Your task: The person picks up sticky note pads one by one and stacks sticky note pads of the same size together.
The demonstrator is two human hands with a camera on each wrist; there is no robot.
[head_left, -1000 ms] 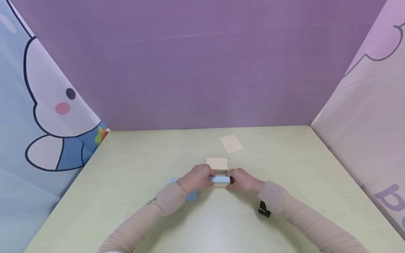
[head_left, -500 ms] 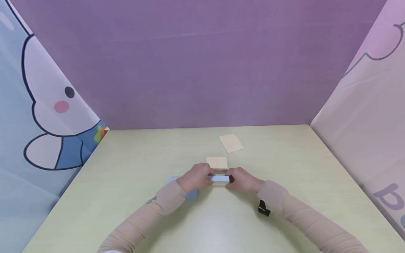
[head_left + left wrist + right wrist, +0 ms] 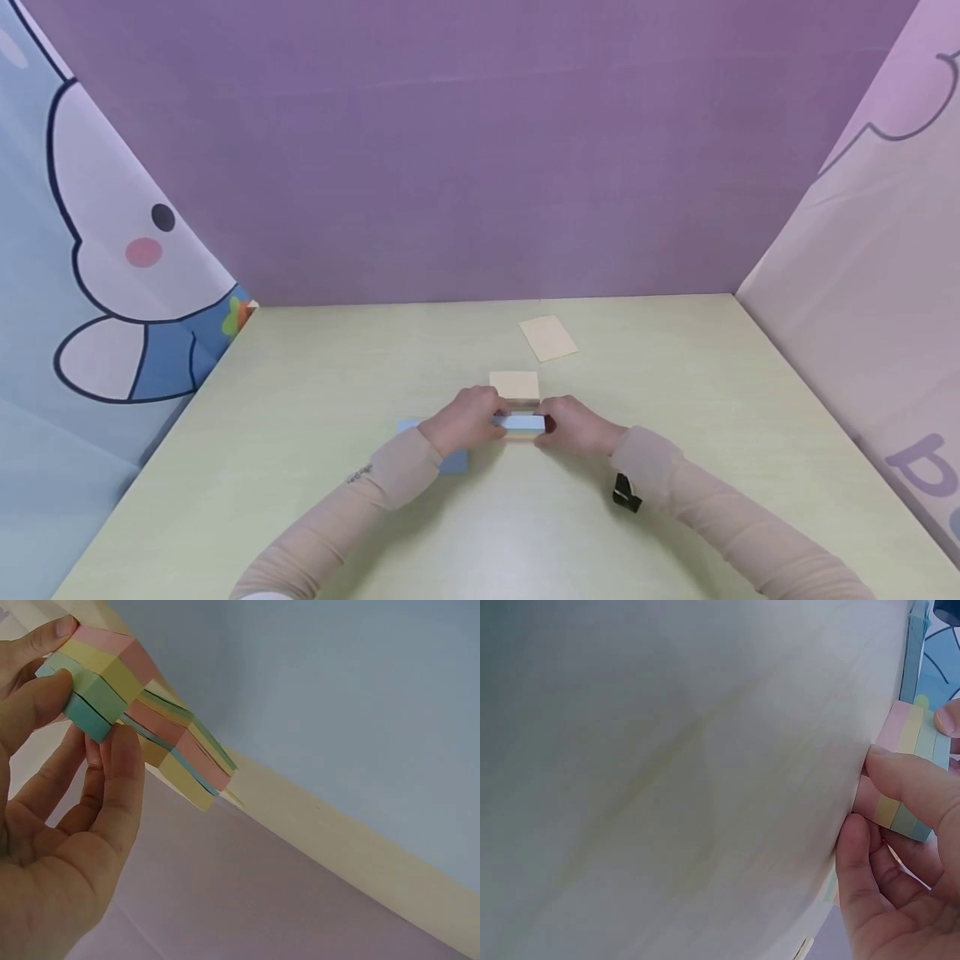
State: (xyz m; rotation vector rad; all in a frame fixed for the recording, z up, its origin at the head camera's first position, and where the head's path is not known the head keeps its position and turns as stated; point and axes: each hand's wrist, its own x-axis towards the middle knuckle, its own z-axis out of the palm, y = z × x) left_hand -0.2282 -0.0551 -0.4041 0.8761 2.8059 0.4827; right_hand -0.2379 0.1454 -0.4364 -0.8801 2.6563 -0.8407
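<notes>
Between my two hands is a block of sticky notes [image 3: 520,423], layered in pink, yellow, green and blue. My left hand [image 3: 467,417] grips its left end, thumb on the near side; in the left wrist view the thumb presses the layered side [image 3: 112,679]. The right hand [image 3: 577,426] pinches the right end, and the right wrist view shows its thumb across the coloured layers [image 3: 907,731]. Just behind stands a second multicoloured block of sticky notes [image 3: 514,387] with a cream top, its striped side [image 3: 184,742] visible in the left wrist view.
A flat cream sheet [image 3: 549,338] lies farther back on the pale table [image 3: 360,358]. Partly under the left wrist is a blue flat piece [image 3: 453,462]. A purple backdrop [image 3: 480,167] rises at the far edge, with printed cloths at both sides.
Both hands keep their hold on the block with almost no movement. The whole head view has shifted very slightly.
</notes>
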